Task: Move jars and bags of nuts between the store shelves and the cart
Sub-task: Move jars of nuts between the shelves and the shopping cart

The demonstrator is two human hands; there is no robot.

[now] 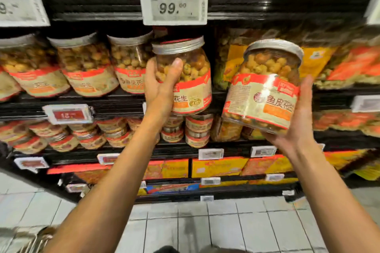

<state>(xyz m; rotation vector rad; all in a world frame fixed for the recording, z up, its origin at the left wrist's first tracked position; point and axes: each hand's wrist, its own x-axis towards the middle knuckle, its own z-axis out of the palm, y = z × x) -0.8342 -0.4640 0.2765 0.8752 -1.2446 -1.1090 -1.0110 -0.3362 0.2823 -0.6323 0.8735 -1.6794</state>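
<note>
Black store shelf (pixel 115 96) carries clear silver-lidded jars of coated nuts (pixel 86 65). Left hand (pixel 162 86), fingers clamped on one such jar (pixel 189 80) at shelf edge. Right hand (pixel 296 121), fingers wrapped round second jar (pixel 265 88), tilted, off shelf.

Bright, even store light falls from above. A white glare streaks the label of the jar (pixel 265 96) in my right hand (pixel 298 121). Motion blur smears the shelves (pixel 102 107) and price tags (pixel 174 5), worst toward the edges. The wide lens bows the shelf lines. Faint reflections sit on the floor tiles (pixel 195 230).
</note>
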